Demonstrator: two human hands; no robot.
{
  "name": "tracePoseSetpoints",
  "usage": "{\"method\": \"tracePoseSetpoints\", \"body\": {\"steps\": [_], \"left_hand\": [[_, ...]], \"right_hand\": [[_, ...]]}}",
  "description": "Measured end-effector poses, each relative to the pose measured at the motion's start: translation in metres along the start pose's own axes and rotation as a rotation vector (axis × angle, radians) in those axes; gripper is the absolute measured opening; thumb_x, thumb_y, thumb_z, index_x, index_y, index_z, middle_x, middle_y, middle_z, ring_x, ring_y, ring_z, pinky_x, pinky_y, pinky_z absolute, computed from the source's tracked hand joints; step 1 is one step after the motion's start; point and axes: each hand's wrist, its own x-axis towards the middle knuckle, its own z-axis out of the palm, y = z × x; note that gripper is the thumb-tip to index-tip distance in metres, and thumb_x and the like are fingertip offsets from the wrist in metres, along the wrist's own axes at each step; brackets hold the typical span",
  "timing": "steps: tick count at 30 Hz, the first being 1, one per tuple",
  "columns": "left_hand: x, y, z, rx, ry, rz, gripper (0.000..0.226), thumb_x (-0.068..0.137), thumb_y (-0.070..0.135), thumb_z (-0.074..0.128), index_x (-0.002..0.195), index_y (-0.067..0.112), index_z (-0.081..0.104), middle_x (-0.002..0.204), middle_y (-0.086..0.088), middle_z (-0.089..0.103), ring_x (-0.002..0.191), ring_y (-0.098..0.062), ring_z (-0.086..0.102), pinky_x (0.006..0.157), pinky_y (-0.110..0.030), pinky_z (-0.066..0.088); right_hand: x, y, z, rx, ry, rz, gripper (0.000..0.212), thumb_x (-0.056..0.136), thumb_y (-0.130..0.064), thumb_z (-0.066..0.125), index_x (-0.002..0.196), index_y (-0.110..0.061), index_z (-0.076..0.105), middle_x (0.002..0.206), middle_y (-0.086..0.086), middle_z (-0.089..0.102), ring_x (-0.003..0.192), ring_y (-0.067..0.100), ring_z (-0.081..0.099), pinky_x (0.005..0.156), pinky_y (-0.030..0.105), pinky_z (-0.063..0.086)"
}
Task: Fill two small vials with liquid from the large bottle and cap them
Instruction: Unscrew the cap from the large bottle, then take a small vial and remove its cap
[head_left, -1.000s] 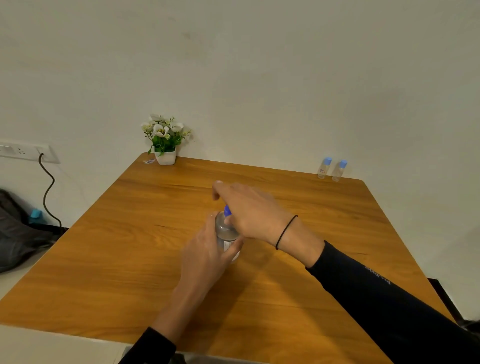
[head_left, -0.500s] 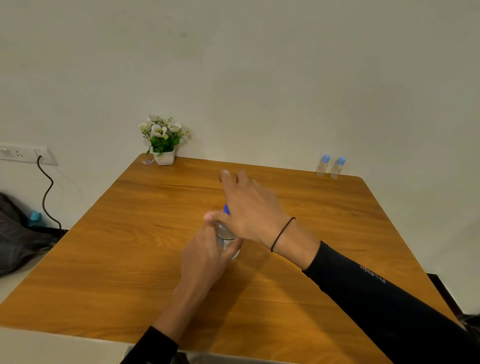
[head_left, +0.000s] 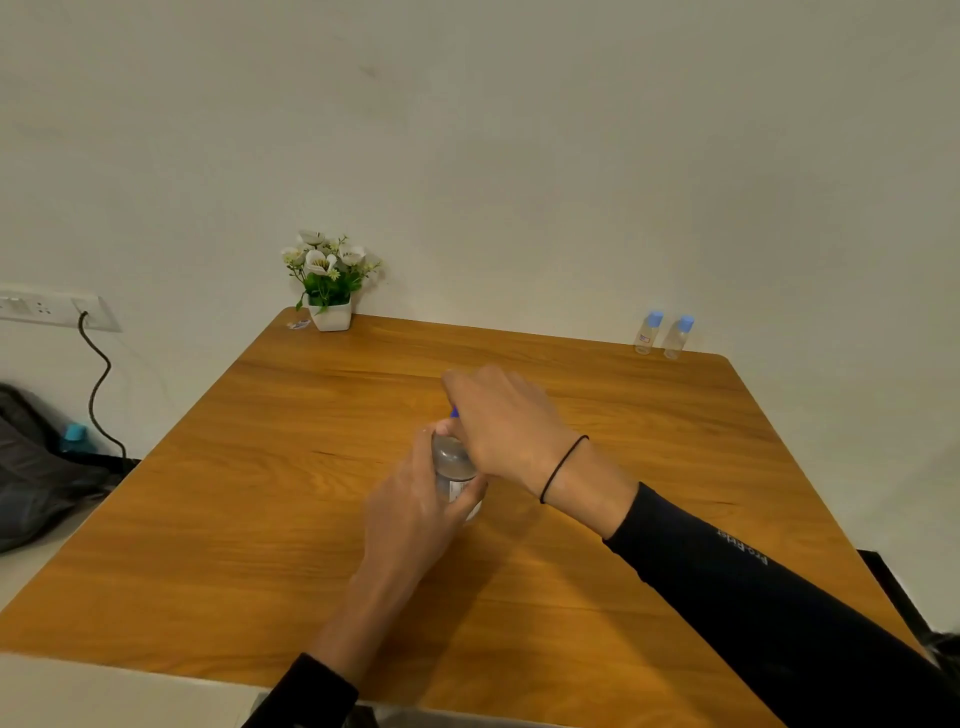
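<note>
Pale wall and a wooden counter (head_left: 649, 426) frame the work, with the large bottle (head_left: 453, 467) standing upright near the counter's middle. Left hand (head_left: 415, 514) wraps the bottle's clear body from the near side, fingers and thumb curled round it, a firm grip that steadies it. Right hand (head_left: 506, 421) sits on top of the bottle, covering the blue cap (head_left: 454, 413); only a sliver of blue shows at its left edge. Its thumb presses by the neck and the fingers reach over and past the cap, so it looks to be pinching the cap, though the contact itself is hidden.

Compared with a second ago, the right hand has rotated about the cap: the fingers that pointed left now point away from the person, while the bottle has not shifted. That reads as a turn of unscrewing, so the bottle is probably being opened and no pouring has begun.

Beyond the bottle, at the counter's far right corner, well apart, the two small vials (head_left: 664, 336) stand side by side with light blue caps on. A potted plant (head_left: 329, 283) sits at the far left corner
</note>
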Motion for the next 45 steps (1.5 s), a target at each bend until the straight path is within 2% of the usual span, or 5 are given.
{"method": "tracePoseSetpoints", "body": {"steps": [8, 17, 24, 41, 45], "left_hand": [[0.0, 0.005, -0.006, -0.041, -0.01, -0.001, 0.079, 0.081, 0.088, 0.048, 0.139, 0.035, 0.04, 0.103, 0.017, 0.065, 0.08, -0.008, 0.064, 0.061, -0.027, 0.05], [0.002, 0.003, -0.005, -0.017, 0.006, -0.017, 0.074, 0.084, 0.084, 0.059, 0.138, 0.037, 0.04, 0.114, 0.013, 0.07, 0.087, -0.013, 0.07, 0.065, -0.032, 0.056], [0.004, 0.002, -0.005, 0.005, -0.017, -0.022, 0.08, 0.082, 0.087, 0.056, 0.142, 0.037, 0.039, 0.115, 0.013, 0.071, 0.085, -0.008, 0.066, 0.058, -0.02, 0.041], [0.002, -0.007, -0.002, -0.144, -0.108, -0.11, 0.126, 0.063, 0.087, 0.07, 0.164, 0.034, 0.018, 0.16, 0.0, 0.049, 0.134, -0.018, 0.058, 0.099, -0.047, 0.06], [-0.01, 0.0, -0.006, -0.146, 0.198, 0.037, 0.088, 0.083, 0.06, 0.079, 0.151, 0.016, 0.044, 0.145, -0.009, 0.053, 0.12, -0.021, 0.058, 0.087, -0.051, 0.061]], "right_hand": [[0.003, 0.018, 0.0, 0.218, 0.044, -0.13, 0.032, 0.087, 0.002, 0.065, 0.097, -0.027, 0.054, 0.1, -0.005, 0.059, 0.089, 0.019, 0.057, 0.07, 0.036, 0.051], [-0.012, 0.083, 0.024, 0.708, 0.422, 0.047, 0.012, 0.09, -0.019, 0.081, 0.094, -0.021, 0.07, 0.095, -0.01, 0.073, 0.092, 0.006, 0.069, 0.075, 0.025, 0.061], [-0.009, 0.111, 0.107, 0.586, 0.316, 0.248, 0.027, 0.087, -0.019, 0.085, 0.075, -0.03, 0.064, 0.088, -0.011, 0.073, 0.085, 0.005, 0.067, 0.076, 0.039, 0.062], [-0.019, 0.146, 0.15, 0.669, 0.269, 0.325, 0.05, 0.086, -0.034, 0.085, 0.118, -0.032, 0.046, 0.109, -0.011, 0.06, 0.098, 0.004, 0.062, 0.083, 0.028, 0.058], [-0.023, 0.168, 0.145, 0.698, 0.315, 0.373, 0.045, 0.092, -0.038, 0.079, 0.123, -0.033, 0.047, 0.11, -0.01, 0.059, 0.099, 0.007, 0.062, 0.083, 0.029, 0.058]]}}
